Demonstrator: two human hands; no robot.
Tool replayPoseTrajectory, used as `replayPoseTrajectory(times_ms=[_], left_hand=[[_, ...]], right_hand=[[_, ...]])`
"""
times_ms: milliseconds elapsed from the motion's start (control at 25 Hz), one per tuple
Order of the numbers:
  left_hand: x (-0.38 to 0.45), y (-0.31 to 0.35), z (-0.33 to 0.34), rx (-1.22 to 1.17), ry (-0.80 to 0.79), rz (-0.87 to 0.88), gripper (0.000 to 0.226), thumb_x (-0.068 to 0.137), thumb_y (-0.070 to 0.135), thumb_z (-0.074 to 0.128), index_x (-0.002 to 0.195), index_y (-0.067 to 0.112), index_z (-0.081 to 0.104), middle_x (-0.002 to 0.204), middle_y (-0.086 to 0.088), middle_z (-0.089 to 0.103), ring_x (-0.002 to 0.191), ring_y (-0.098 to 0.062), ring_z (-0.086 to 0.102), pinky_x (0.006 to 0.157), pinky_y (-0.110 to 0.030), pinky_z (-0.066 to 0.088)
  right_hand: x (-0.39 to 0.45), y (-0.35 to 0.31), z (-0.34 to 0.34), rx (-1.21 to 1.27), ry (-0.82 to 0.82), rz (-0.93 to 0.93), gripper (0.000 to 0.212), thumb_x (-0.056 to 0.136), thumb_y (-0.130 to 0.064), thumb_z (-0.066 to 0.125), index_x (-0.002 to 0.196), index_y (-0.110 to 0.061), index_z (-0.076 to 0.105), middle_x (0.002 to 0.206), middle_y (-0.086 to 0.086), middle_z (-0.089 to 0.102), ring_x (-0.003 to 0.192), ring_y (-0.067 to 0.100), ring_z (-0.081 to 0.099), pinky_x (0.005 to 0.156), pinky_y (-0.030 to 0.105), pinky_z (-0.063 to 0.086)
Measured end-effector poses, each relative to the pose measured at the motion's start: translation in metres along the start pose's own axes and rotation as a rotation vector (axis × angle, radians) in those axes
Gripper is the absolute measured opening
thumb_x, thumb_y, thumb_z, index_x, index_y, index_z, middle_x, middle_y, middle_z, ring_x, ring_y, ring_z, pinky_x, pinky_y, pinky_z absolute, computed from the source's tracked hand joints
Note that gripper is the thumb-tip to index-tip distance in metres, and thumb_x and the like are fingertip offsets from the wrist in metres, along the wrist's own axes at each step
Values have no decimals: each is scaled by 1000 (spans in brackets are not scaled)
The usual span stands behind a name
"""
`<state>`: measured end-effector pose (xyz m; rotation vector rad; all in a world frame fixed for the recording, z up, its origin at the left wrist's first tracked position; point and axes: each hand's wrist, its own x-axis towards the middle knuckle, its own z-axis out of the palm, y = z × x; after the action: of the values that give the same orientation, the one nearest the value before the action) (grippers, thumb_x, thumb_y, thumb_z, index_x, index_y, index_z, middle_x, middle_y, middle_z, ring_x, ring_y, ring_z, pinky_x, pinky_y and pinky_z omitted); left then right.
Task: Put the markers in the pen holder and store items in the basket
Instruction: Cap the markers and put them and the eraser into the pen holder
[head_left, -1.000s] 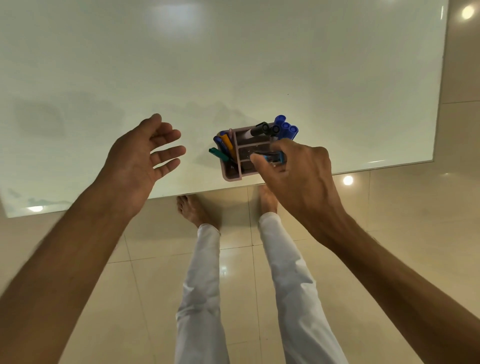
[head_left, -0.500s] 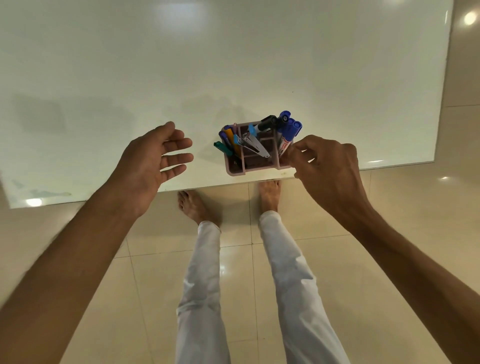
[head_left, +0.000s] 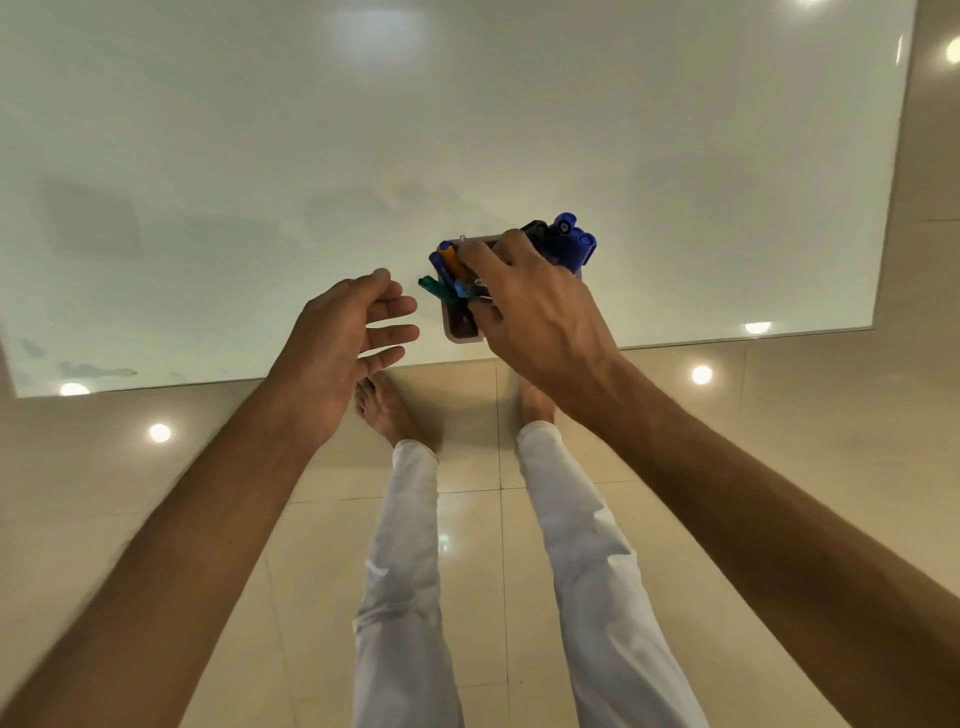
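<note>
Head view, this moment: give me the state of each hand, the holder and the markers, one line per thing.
left hand: open, fingers spread, beside the holder, holding nothing.
right hand: over the holder, fingers curled down onto it; grip itself hidden.
pink pen holder: upright on the table near its front edge, partly covered.
blue markers: standing in the holder's far right part.
green marker: leaning out over the holder's left side.
white table: glossy.

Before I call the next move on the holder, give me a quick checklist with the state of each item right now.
1. Pen holder fully on the table: ok, though near the front edge.
2. Blue markers in the holder: ok.
3. Green marker seated: not ok, it sticks out leftward.
4. Right hand grip on the holder: cannot tell, its fingers are hidden.
5. Left hand free: ok, open beside the holder.
</note>
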<state>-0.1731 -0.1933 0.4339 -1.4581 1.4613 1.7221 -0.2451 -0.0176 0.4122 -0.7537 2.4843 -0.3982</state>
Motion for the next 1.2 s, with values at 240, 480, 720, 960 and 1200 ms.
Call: replayPoseTrajectory(times_ms=[240, 480, 720, 960, 1200], left_hand=[[6, 1, -7, -25, -1, -4, 23, 107, 38, 57, 101, 21, 71, 99, 6, 81, 93, -17, 77, 90, -36, 58], [11, 6, -21, -20, 3, 0, 22, 107, 38, 56, 102, 21, 69, 102, 4, 81, 95, -18, 78, 92, -37, 59], [8, 1, -39, 13, 11, 36, 21, 107, 37, 57, 103, 20, 69, 102, 3, 80, 91, -18, 78, 94, -38, 59], [-18, -17, -66, 179, 88, 142, 24, 106, 39, 58, 113, 18, 69, 106, 5, 80, 95, -20, 77, 95, -41, 56], [-36, -68, -102, 148, 94, 212, 19, 104, 40, 61, 102, 25, 73, 105, 6, 80, 94, -16, 75, 89, -36, 53]], right_hand=[[1, 6, -6, 198, 120, 45, 24, 97, -19, 67, 118, -9, 61, 110, 9, 69, 83, 27, 67, 72, 42, 61], [-23, 28, -5, 293, 73, 126, 30, 99, -13, 67, 126, -11, 55, 125, 11, 71, 100, 22, 72, 79, 24, 55], [-32, 39, -12, 248, 224, 103, 15, 100, -10, 65, 115, -10, 64, 114, 10, 75, 93, 24, 73, 76, 35, 64], [-36, 29, -27, 157, 221, 40, 9, 101, -18, 62, 108, -15, 65, 102, 3, 78, 75, 21, 72, 66, 41, 63], [-42, -17, -11, 95, 198, -182, 10, 99, -15, 62, 106, -12, 68, 96, 2, 76, 72, 18, 66, 64, 39, 60]])
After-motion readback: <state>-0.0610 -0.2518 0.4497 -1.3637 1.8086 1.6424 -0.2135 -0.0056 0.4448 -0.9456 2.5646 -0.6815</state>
